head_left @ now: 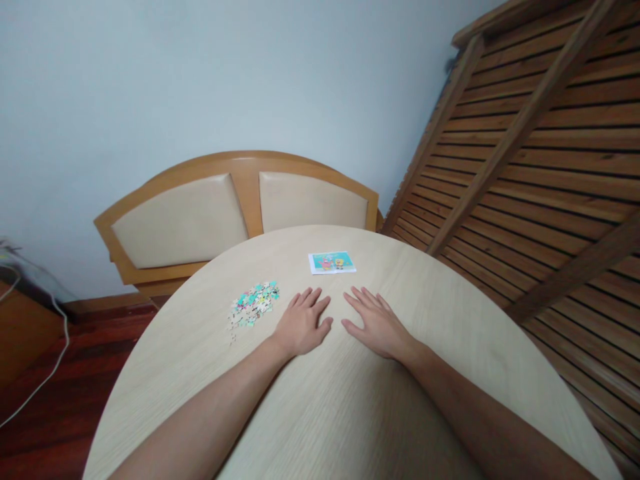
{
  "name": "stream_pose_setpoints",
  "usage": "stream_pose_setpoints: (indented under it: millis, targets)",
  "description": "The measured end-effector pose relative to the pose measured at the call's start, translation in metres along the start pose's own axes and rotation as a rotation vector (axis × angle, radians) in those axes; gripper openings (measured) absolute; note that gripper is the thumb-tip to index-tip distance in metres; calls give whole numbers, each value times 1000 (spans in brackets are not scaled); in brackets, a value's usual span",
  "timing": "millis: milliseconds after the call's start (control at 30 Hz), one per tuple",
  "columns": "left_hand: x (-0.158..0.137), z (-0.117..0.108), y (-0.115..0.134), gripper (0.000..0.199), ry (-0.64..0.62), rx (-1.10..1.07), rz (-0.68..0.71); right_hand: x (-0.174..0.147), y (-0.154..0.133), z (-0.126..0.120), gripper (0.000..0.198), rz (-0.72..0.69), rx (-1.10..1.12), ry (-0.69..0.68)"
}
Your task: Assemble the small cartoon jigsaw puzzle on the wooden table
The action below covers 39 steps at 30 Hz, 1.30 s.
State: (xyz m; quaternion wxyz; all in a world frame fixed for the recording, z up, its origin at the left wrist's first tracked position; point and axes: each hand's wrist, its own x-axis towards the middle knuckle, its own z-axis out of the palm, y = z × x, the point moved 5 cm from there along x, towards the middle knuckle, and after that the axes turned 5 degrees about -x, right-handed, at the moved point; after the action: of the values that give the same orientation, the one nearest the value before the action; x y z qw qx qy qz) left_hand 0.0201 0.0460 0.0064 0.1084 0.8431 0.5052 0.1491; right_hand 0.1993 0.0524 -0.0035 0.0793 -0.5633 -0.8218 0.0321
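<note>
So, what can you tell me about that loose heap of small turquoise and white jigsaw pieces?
The heap of small turquoise and white jigsaw pieces lies on the round, pale wood-grain table, to the left of the bare left hand, with a gap between them. Flecks of yellow, purple and dark show too. The pieces crowd together in the middle and thin out toward the near end. They look like flat card, but are too small to be sure.

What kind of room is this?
Probably a room in a home, perhaps a bedroom: behind the round table stands what looks like a cushioned headboard, and a slatted wooden panel, possibly a bed base, is at the right.
</note>
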Motion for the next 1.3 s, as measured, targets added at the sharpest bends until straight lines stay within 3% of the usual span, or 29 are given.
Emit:
stream_pose_setpoints:
  millis: [133, 233, 367, 533, 633, 867, 1300]
  targets:
    - [-2, -3, 2, 51, 30, 22, 3, 0, 1, 1, 67, -12, 1, 16]
    - [-6, -12, -2, 48, 148, 121, -67, 0, 2, 1, 66, -18, 5, 25]
    - [-18, -31, -34, 57, 323, 260, -394, 0, 2, 0, 66, -23, 11, 16]
    - [-37, -40, -80, 73, 323, 208, -747, 0, 2, -1, 66, -17, 6, 15]
    - [-43, -39, -91, 77, 315, 181, -832, 1, 3, 0, 65, -20, 8, 23]
    - [-38, -34, -99, 73, 296, 164, -808, 1, 3, 1, 65, -25, 9, 25]
    - [-11, -32, -94, 54, 167, 167, -417, 1, 0, 0, 65, -3, 17, 13]
